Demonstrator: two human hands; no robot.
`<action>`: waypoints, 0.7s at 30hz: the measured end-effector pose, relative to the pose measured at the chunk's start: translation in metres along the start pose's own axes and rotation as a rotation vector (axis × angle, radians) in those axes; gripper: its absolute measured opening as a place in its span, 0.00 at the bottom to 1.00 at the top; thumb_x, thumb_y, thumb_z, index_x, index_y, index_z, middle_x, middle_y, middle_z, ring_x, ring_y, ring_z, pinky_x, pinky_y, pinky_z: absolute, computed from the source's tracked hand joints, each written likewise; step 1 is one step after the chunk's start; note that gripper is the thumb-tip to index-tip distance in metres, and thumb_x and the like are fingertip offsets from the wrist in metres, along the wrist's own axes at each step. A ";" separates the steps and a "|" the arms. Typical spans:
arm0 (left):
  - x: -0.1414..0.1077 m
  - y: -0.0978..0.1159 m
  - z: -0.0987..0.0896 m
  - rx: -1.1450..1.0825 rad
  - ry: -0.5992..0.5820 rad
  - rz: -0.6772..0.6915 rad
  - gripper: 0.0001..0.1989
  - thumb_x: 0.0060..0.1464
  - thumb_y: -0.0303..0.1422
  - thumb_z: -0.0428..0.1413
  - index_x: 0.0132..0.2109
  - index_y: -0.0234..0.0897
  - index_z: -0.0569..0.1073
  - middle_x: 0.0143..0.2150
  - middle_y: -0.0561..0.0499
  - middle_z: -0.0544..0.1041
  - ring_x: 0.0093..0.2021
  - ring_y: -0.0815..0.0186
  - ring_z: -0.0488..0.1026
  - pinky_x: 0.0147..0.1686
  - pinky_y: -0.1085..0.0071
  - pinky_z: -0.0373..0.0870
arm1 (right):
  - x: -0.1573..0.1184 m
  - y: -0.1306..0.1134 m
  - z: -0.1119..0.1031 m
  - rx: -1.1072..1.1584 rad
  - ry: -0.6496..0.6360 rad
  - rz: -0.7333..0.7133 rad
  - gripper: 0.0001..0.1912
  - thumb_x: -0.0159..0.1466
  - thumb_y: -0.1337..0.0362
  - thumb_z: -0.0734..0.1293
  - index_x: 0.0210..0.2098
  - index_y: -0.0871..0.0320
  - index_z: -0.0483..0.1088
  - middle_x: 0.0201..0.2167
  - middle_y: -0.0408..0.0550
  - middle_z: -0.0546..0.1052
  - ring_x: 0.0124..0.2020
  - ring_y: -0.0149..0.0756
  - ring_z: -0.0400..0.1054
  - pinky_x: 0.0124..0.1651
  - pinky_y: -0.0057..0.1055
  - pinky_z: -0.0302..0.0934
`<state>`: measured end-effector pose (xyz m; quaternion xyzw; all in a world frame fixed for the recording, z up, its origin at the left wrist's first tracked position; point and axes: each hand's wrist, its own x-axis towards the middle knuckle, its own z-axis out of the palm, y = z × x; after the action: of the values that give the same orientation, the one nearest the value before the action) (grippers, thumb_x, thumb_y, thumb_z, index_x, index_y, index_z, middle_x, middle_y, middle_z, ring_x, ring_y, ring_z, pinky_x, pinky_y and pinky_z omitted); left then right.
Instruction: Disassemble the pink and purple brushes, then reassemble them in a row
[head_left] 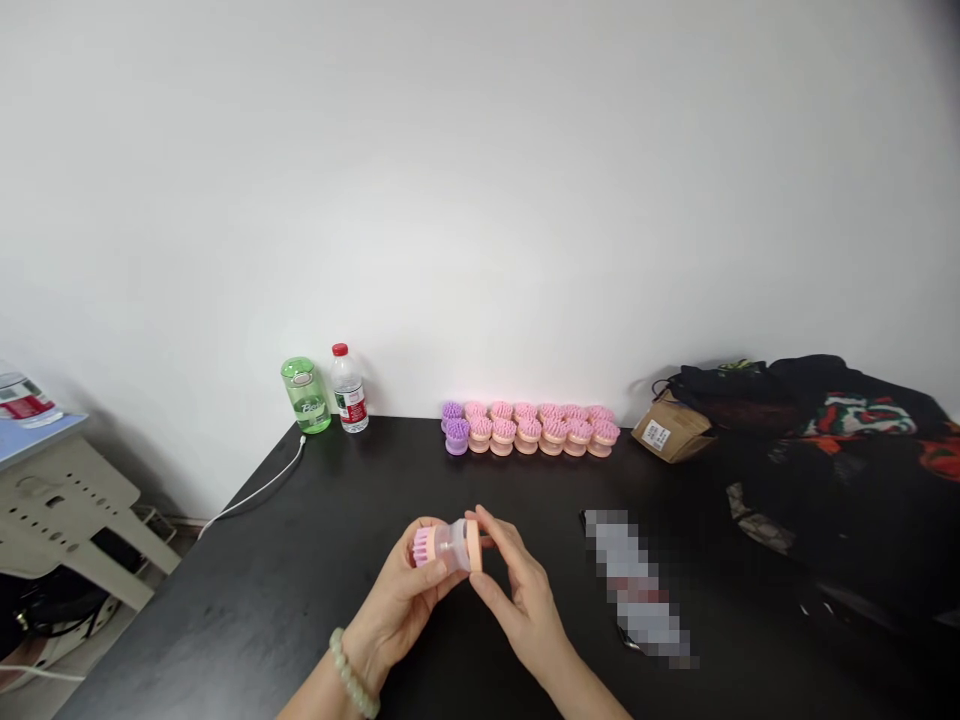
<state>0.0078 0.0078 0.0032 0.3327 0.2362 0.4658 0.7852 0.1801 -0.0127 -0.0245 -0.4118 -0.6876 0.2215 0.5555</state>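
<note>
Over the black tabletop [225,620], the person's left hand [394,600], wearing a pale bead bracelet [351,673], is wrapping around the pink-bristled end of a translucent scalp brush [454,546], while the right hand [525,610] is pinching its peach end in a narrow grip between thumb and fingers. The brush is held in the air above the middle of the table, and the fingers are hiding part of its body, so how its pieces join cannot be made out. Farther back, a double row of pink and purple brushes [529,428] is sitting near the white wall [480,180], beside a green bottle [304,396] and a water bottle [349,390]. On the right, a cardboard parcel [671,428] is leaning against dark patterned cloth [802,400], and a flat item [634,585] is pixelated beyond recognition. A beige metal stand [67,510] is cut off by the left edge.
</note>
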 end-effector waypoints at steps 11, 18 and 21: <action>-0.007 0.006 -0.001 0.351 0.037 0.106 0.28 0.34 0.44 0.74 0.36 0.36 0.69 0.29 0.57 0.68 0.29 0.72 0.59 0.30 0.76 0.57 | 0.008 -0.014 -0.023 -0.266 -0.063 -0.230 0.27 0.66 0.47 0.66 0.59 0.55 0.68 0.50 0.56 0.77 0.57 0.52 0.65 0.54 0.49 0.68; -0.008 0.006 -0.002 0.463 0.023 0.093 0.32 0.29 0.49 0.74 0.36 0.37 0.69 0.30 0.57 0.67 0.29 0.72 0.57 0.28 0.75 0.54 | 0.010 -0.018 -0.026 -0.336 0.004 -0.273 0.30 0.62 0.40 0.65 0.50 0.58 0.74 0.38 0.56 0.77 0.51 0.53 0.68 0.47 0.48 0.71; -0.008 0.008 -0.003 0.544 0.024 0.104 0.34 0.27 0.50 0.74 0.37 0.37 0.70 0.30 0.57 0.67 0.29 0.71 0.57 0.28 0.75 0.54 | 0.011 -0.021 -0.027 -0.355 0.000 -0.285 0.30 0.62 0.39 0.64 0.47 0.59 0.75 0.35 0.55 0.77 0.50 0.53 0.68 0.45 0.47 0.71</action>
<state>-0.0030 0.0041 0.0077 0.5374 0.3444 0.4289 0.6392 0.1986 -0.0195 0.0061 -0.4020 -0.7669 0.0163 0.5000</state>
